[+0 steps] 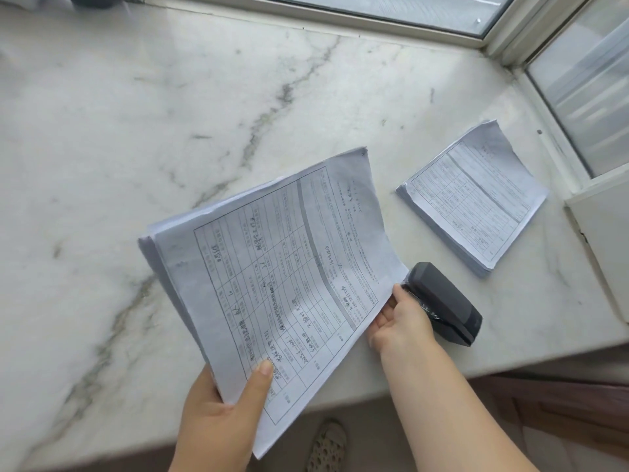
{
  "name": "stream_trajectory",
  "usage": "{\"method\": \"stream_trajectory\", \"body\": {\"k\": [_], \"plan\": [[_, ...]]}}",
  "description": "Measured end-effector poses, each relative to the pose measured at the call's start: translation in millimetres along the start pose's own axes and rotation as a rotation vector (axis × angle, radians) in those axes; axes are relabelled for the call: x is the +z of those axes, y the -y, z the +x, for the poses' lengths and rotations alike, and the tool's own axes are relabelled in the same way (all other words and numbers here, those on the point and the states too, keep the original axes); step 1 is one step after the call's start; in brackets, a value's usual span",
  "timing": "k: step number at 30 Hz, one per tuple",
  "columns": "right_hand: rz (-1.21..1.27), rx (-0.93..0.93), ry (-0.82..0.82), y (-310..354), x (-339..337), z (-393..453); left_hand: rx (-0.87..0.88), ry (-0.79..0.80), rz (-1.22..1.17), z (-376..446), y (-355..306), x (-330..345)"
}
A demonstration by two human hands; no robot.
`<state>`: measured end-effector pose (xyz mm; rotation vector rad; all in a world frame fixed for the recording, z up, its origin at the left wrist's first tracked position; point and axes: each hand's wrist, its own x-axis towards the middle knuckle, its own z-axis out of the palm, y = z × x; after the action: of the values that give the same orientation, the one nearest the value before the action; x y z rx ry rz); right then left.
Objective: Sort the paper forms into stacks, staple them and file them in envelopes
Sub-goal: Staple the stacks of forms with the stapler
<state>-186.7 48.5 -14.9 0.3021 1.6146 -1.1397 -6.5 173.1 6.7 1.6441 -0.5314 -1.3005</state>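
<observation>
A sheaf of forms (pixel 272 267) is held above the desk's (pixel 136 131) near edge, pinched in both grips, left (pixel 221 413) and right (pixel 401 321); stapling appears next, requiring the stapler (pixel 446 301) beside the right grip.

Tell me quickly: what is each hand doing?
Left hand: grips the held stack of forms at its near corner.
Right hand: pinches the same stack's right edge.

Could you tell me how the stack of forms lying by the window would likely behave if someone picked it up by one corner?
The stack by the window would probably sag and fan apart: its sheets look thin, slightly misaligned, with no staple visible. The held bundle already curves between left hand and right hand, suggesting floppiness.
</observation>
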Motion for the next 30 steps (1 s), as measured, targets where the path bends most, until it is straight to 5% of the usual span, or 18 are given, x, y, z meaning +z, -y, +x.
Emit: {"method": "stream_trajectory", "body": {"k": [19, 27, 30], "plan": [[0.018, -0.042, 0.017, 2.8, -1.1, -4.2, 0.125, 0.179, -0.095, 21.9, -11.2, 29.4], [-0.066, -0.062, 0.056, -5.2, -24.0, -0.7, 0.039, 0.110, -0.117, 12.0, 18.7, 2.5], [-0.269, -0.164, 0.090, -2.1, -37.1, 0.6, 0.021, 0.036, -0.078, 8.1, 25.7, 0.8]]}}
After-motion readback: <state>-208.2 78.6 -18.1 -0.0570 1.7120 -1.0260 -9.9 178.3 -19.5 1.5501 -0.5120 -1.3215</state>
